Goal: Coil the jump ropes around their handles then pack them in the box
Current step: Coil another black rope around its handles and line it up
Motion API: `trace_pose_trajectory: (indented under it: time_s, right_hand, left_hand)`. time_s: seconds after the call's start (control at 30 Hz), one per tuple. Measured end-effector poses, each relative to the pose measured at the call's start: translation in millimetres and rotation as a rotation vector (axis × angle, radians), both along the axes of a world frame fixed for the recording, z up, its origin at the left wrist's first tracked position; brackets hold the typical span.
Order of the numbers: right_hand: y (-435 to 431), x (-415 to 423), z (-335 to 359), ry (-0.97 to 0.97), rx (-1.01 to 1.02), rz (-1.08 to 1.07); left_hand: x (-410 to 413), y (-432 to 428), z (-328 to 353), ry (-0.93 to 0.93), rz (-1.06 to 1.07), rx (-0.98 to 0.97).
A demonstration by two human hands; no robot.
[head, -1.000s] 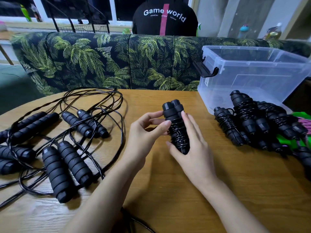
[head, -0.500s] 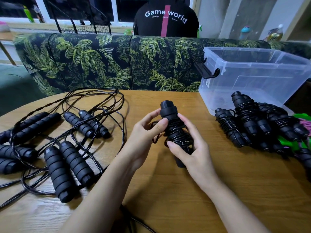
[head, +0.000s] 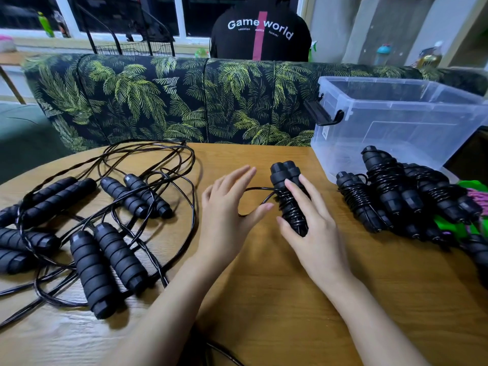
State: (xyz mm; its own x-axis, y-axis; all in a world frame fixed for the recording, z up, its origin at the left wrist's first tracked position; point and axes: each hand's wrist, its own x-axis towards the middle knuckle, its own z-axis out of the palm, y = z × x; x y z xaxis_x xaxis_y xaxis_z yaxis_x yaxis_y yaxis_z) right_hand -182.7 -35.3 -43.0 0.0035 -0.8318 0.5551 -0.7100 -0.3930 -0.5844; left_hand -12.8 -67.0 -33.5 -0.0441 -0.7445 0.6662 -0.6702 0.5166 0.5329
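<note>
We hold the coiled jump rope point(head: 289, 199) just above the wooden table point(head: 264, 299), near its middle, with the two black handles side by side and their caps pointing away from us. Our right hand point(head: 313, 228) grips it, the fingers laid along the far side and the thumb pressed against the near side of the cord wraps. One loose loop of cord point(head: 247, 192) still sticks out of the bundle to the left. Our left hand point(head: 227, 207) is beside that loop with its fingers straight and spread, holding nothing; we cannot tell whether the thumb touches the cord.

To the right lies a pile of coiled black ropes point(head: 383, 196), well apart from our hands, with green and pink ropes point(head: 471, 187) at its far edge. Just behind the pile stands the clear plastic box point(head: 396, 128), lid off, with a black latch point(head: 323, 114) on its left end. On the left side of the table the uncoiled ropes point(head: 105, 249) lie in a tangle of handles and cord. Beyond the table runs a palm-print sofa point(head: 158, 101), and behind it sits a person in a black shirt point(head: 260, 38).
</note>
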Motion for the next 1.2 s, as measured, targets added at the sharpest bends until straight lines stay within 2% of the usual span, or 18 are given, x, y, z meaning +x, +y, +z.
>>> trace_pose_trajectory:
  time_s: [0.1, 0.2, 0.33, 0.43, 0.57, 0.77, 0.83, 0.93, 1.03, 1.2]
  right_hand:
    - [-0.4, -1.7, 1.1, -0.021, 0.000, 0.010]
    - [-0.2, 0.1, 4.3, -0.172, 0.019, 0.082]
    - [3.0, 5.1, 11.3, -0.361, 0.052, 0.198]
    - [7.1, 7.0, 15.3, -0.476, 0.128, 0.298]
    - [11.0, 11.5, 18.7, -0.688, 0.247, 0.456]
    - [8.9, 9.7, 16.8, -0.911, 0.388, 0.584]
    - [8.4, 9.0, 17.6, -0.953, 0.424, 0.604]
    - [8.8, 6.1, 21.1, -0.862, 0.448, 0.603]
    - [7.4, 5.7, 18.2, -0.703, 0.421, 0.528]
    - [7.2, 24.1, 10.4, -0.358, 0.204, 0.359]
  left_hand:
    - [-0.3, 0.4, -0.9, 0.030, -0.033, 0.013]
    - [1.4, 2.4, 5.3, 0.257, -0.144, 0.220]
    - [4.3, 2.8, 12.4, 0.455, -0.256, 0.423]
    - [6.9, 0.7, 12.3, 0.602, -0.322, 0.513]
    - [11.4, -0.3, 13.8, 0.680, -0.420, 0.630]
    - [11.1, -1.9, 12.0, 0.891, -0.580, 0.780]
    - [8.8, 1.0, 16.7, 0.960, -0.570, 0.780]
    - [6.9, 3.9, 20.8, 1.031, -0.444, 0.734]
    - [6.1, 4.6, 20.0, 1.007, -0.298, 0.657]
    - [-6.3, 11.7, 16.8, 0.911, -0.199, 0.475]
